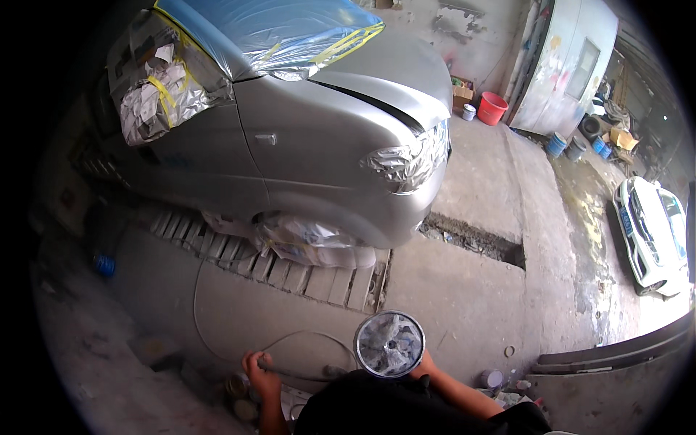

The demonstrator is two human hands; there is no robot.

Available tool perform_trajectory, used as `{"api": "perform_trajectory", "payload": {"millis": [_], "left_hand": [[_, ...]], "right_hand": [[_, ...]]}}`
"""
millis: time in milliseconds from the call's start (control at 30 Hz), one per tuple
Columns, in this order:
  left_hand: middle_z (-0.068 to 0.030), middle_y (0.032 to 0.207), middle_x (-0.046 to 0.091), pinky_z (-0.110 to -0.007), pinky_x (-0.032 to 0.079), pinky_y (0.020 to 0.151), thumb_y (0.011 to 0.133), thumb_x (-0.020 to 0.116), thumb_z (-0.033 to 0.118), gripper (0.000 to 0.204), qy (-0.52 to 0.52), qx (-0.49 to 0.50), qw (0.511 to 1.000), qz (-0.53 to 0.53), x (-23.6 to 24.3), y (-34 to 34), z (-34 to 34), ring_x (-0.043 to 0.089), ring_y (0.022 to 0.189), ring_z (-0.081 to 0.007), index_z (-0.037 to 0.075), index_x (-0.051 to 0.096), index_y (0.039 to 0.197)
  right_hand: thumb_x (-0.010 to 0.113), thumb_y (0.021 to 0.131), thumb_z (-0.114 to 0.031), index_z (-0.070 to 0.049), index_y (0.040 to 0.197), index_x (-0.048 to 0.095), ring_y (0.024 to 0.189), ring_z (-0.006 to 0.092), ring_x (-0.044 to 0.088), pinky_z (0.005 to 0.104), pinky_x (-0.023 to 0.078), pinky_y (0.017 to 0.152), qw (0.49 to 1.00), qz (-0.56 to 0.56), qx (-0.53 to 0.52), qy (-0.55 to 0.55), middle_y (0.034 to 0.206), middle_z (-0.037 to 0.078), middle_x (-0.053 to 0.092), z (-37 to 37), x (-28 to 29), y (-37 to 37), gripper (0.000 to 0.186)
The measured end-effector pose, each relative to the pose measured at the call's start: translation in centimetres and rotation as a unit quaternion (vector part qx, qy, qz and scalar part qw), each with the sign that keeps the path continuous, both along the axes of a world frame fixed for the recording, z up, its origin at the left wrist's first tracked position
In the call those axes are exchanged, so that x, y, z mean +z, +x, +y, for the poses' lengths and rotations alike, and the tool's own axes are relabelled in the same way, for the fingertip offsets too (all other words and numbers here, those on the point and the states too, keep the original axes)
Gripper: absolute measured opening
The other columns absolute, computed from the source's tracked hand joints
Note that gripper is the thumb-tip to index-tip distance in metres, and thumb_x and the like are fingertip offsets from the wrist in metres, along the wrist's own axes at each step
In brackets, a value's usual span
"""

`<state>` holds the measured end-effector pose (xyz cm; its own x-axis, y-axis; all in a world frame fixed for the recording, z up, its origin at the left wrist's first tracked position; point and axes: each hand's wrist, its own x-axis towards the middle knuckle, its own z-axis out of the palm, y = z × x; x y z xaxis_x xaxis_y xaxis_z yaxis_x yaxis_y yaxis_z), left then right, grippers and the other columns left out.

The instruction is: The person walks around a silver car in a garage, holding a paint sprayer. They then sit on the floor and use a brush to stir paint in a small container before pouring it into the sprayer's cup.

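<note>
My left hand [259, 368] is closed around a thin hose [293, 375], low in the view. My right hand [422, 366] grips a tool mostly hidden beneath a round cup [389, 343] with a paint-smeared lid, likely a spray gun. Ahead stands a silver car [319, 152], its windscreen covered with blue sheeting [275, 40] edged in yellow tape. Crumpled silver masking [163, 98] covers the mirror area, and similar wrapping is on the headlamp [397, 163] and front wheel [312, 239].
A slatted grate [337, 283] and an open trench [471, 239] cross the floor. A red bucket [493, 109], metal door [562, 65] and several drums [557, 143] stand at back right. A white car [645, 232] is at far right, with dark panels [609, 351] below it.
</note>
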<state>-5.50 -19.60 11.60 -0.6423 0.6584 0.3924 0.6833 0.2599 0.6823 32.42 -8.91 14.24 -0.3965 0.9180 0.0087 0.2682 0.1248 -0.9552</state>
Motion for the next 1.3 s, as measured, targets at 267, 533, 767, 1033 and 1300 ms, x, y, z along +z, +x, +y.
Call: {"api": "perform_trajectory", "payload": {"millis": [267,533,767,1033,1300], "left_hand": [[-0.0198,0.122,0.049,-0.042,0.046,0.087,0.085,0.067,0.008,0.016,-0.008,0.0,1.0,-0.002,0.6,1.2,1.0,0.052,0.106,-0.0354,0.003,0.058,0.097],[-0.0193,0.124,0.049,-0.042,0.047,0.085,0.085,0.067,0.008,0.016,-0.014,0.0,1.0,0.003,0.8,2.5,1.8,0.053,0.106,-0.0351,0.003,0.058,0.097],[-0.0185,0.124,0.049,-0.043,0.047,0.085,0.085,0.067,0.008,0.016,-0.018,0.004,1.0,0.005,1.2,4.0,2.1,0.053,0.106,-0.0353,0.002,0.058,0.096],[-0.0187,0.122,0.051,-0.042,0.047,0.084,0.083,0.068,0.004,0.016,-0.034,0.025,0.998,0.039,2.9,5.8,1.3,0.054,0.105,-0.0346,0.003,0.059,0.095],[-0.0194,0.122,0.05,-0.042,0.047,0.083,0.082,0.069,0.005,0.017,-0.037,0.034,0.995,0.083,2.4,3.3,-0.7,0.054,0.102,-0.0348,0.003,0.059,0.095]], "right_hand": [[0.064,0.078,-0.009,-0.005,0.108,0.064,0.098,0.031,0.064,0.0381,0.049,0.086,1.0,-0.006,0.004,-0.01,0.103,0.017,0.067,0.1,-0.4,1.5,0.031],[0.064,0.078,-0.009,-0.004,0.11,0.064,0.099,0.0314,0.064,0.0374,0.049,0.087,1.0,0.006,0.013,-0.018,0.106,0.018,0.066,0.9,-0.1,3.1,0.033],[0.063,0.076,-0.008,-0.005,0.109,0.065,0.096,0.0316,0.065,0.0374,0.049,0.086,0.998,0.026,0.025,0.043,0.106,0.017,0.066,1.8,-3.3,5.0,0.034],[0.063,0.077,-0.008,-0.008,0.105,0.066,0.094,0.0339,0.064,0.0389,0.05,0.084,0.998,0.034,0.041,0.015,0.103,0.016,0.066,3.0,-3.8,5.2,0.028],[0.064,0.075,-0.007,-0.007,0.102,0.066,0.091,0.0334,0.064,0.0395,0.051,0.082,0.995,0.038,0.092,0.023,0.099,0.016,0.066,4.2,-3.2,2.4,0.027]]}}
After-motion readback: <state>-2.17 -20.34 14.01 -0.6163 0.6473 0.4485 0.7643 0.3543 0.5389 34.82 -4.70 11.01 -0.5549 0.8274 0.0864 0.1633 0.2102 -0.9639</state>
